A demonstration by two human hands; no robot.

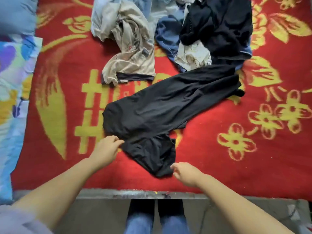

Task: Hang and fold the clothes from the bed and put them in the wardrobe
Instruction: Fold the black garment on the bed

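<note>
A pair of black trousers (162, 108) lies spread on the red bed blanket (219, 166), legs running to the upper right and the waist end near me. My left hand (108, 148) is at the left edge of the waist end, its loosely curled fingertips just touching the fabric. At the nearest corner of the waist is my right hand (184, 173), fingers loosely curled beside the cloth. The fabric lies flat at both hands. Further back lies a heap of clothes: a beige top (130, 48), blue denim (167, 36) and a black garment (219, 26).
A blue pillow (16, 14) and a flowered blue quilt (11, 98) lie along the left side of the bed. The grey bed frame edge (143, 194) runs in front of my legs. Open red blanket stretches to the right of the trousers.
</note>
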